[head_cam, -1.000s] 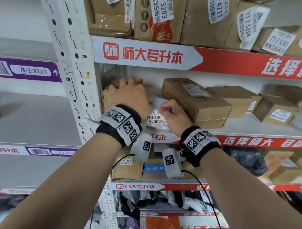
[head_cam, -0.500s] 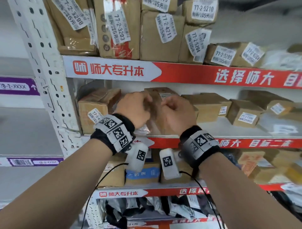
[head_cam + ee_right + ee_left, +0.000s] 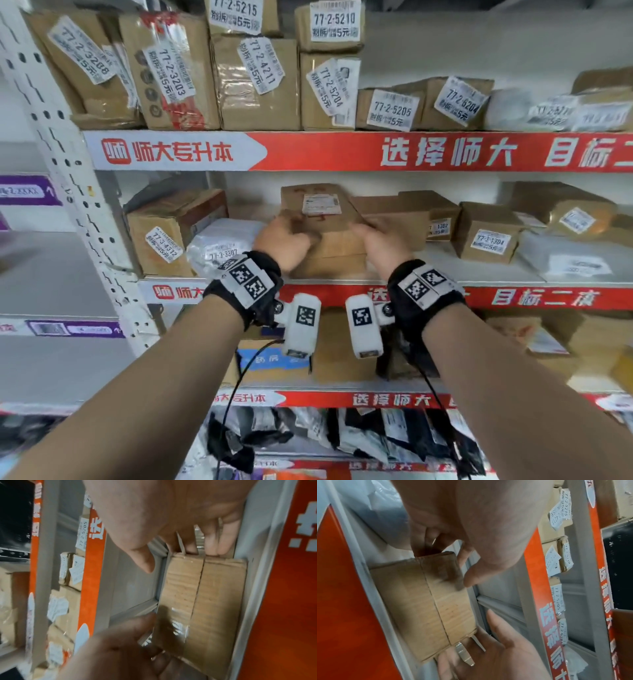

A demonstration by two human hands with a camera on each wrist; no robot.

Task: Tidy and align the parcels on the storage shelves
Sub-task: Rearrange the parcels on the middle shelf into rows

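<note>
both hands are on one brown cardboard parcel (image 3: 322, 219) on the middle shelf (image 3: 445, 270), close to its front edge and a bit left of centre. the left hand (image 3: 284, 240) grips the parcel's left end – in the left wrist view the fingers (image 3: 426, 536) curl behind the end while the thumb sits on the front face. the right hand (image 3: 380, 240) holds the right end the same way, fingers (image 3: 212, 539) tucked behind it and the thumb out front. the parcel has a white label (image 3: 317, 204) on its upper face and looks tilted, sitting on top of another flat brown box (image 3: 329, 263) – can't tell how much of it is actually resting there.

just to the left there's a white poly bag marked 77-3-3307 (image 3: 219, 245), and past that, at the left end of the shelf against the upright (image 3: 68, 178), a carton labelled 77-3-4312 (image 3: 164, 236). to the right sit small boxes, one marked 77-3-1304 (image 3: 488, 233). the shelf above (image 3: 342, 150) is packed with upright labelled cartons, and the ones below hold more boxes and dark bags.
</note>
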